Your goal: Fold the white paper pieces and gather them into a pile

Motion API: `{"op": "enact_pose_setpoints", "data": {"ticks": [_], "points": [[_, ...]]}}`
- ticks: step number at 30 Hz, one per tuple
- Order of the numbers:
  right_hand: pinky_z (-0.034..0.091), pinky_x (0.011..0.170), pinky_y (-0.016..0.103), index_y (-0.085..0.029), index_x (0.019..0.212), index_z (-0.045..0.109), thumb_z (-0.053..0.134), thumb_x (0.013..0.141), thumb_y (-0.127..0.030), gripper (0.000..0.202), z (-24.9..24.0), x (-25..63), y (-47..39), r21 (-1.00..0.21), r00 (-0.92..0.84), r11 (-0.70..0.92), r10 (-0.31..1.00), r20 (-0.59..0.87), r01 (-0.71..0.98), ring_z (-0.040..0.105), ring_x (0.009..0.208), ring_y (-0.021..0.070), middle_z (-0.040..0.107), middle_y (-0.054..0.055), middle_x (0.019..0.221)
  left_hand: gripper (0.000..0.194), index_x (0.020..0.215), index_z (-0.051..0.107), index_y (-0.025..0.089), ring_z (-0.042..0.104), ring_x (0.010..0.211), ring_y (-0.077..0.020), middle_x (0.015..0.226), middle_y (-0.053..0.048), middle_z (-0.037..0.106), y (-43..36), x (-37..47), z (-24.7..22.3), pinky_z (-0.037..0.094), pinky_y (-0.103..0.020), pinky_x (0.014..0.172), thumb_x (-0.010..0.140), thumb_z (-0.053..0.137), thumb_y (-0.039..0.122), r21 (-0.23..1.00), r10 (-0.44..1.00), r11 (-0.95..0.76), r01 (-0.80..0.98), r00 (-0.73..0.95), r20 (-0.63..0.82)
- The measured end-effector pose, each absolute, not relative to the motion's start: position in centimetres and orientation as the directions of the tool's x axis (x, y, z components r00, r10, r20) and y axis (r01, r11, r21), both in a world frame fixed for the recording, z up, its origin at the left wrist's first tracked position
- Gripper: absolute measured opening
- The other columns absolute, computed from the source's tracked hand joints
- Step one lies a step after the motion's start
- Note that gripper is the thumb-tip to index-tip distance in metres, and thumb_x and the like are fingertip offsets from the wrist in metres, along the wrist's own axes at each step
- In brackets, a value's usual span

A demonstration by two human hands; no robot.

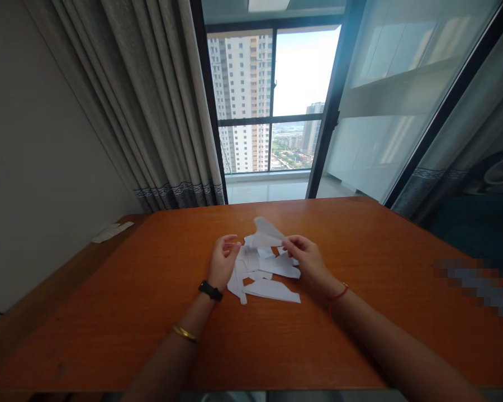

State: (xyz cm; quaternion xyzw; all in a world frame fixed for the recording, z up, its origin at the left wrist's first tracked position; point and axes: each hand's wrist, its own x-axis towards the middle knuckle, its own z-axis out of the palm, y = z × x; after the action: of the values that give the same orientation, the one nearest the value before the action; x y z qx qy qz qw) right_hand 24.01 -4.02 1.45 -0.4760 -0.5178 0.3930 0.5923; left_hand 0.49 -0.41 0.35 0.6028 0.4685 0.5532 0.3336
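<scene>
On the surface (151,335), curtain (159,111) at eleven o'clock, the right hand (308,257) pinches a paper (268,233) above scattered scraps (272,290), the left hand (225,259) beside them, fingers slightly apart.

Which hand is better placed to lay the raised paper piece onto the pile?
Right, probably: the right hand pinches the raised piece by one corner, above the paper pile. The left hand, beside the pile with parted fingers, shows no paper in its grip.
</scene>
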Motion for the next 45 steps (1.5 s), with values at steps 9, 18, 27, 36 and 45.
{"op": "enact_pose_setpoints", "data": {"ticks": [9,18,27,36,45], "points": [[0.034,0.051,0.024,-0.017,0.071,0.061,0.069,0.071,-0.048,0.032,1.1,21.2,-5.4,-0.999,-0.188,0.031,0.982,0.034,-0.021,0.045,0.053,0.0101,0.055,-0.002,0.06,0.029,0.101,0.063,0.018,0.061,0.096,-0.0208,0.107,-0.008,0.065,-3.6,3.2,1.2,0.049,-0.032,0.082,0.084,0.057,0.04,0.909,0.879,-0.394,0.134,0.345,0.33],[0.042,0.074,0.032,-0.019,0.099,0.065,0.066,0.067,-0.02,0.033,1.6,24.2,-5.5,-0.33,-0.367,0.44,0.893,0.262,0.835,0.058,0.086,0.0236,0.065,0.01,0.101,0.015,0.097,0.047,0.018,0.057,0.049,-0.0085,0.084,-0.005,0.068,-1.0,1.2,0.9,0.042,-0.018,0.043,0.084,0.048,0.025,0.913,0.993,0.091,-0.396,-0.03,-0.112],[0.032,0.091,0.043,-0.029,0.107,0.067,0.048,0.089,-0.024,0.027,3.1,24.5,-6.2,-0.294,-0.095,0.421,0.693,0.715,0.858,0.053,0.101,0.0266,0.066,0.004,0.113,0.034,0.114,0.045,0.019,0.063,0.053,-0.0119,0.097,-0.01,0.067,-2.6,2.3,1.5,0.048,-0.02,0.044,0.081,0.052,0.018,0.885,0.935,0.309,-0.348,0.282,-0.215],[0.015,0.105,0.049,-0.035,0.123,0.058,0.05,0.088,-0.018,0.039,0.8,21.6,-6.4,-0.12,-0.405,0.57,0.701,0.586,0.813,0.045,0.119,0.0261,0.057,0.0,0.131,0.053,0.128,0.04,0.024,0.07,0.071,-0.0225,0.1,-0.011,0.065,-4.3,3.8,1.1,0.056,-0.028,0.049,0.086,0.049,0.056,0.836,0.823,0.427,-0.346,0.531,-0.2],[0.024,0.101,0.052,-0.031,0.13,0.051,0.047,0.083,-0.014,0.05,0.4,21.3,-6.5,-0.298,-0.254,0.492,0.773,0.581,0.818,0.041,0.12,0.0296,0.046,0.007,0.138,0.053,0.121,0.039,0.022,0.066,0.061,-0.0138,0.101,-0.008,0.058,-4.0,4.3,-0.3,0.052,-0.021,0.044,0.079,0.066,0.04,0.923,0.925,0.189,-0.335,0.375,-0.053]]}}
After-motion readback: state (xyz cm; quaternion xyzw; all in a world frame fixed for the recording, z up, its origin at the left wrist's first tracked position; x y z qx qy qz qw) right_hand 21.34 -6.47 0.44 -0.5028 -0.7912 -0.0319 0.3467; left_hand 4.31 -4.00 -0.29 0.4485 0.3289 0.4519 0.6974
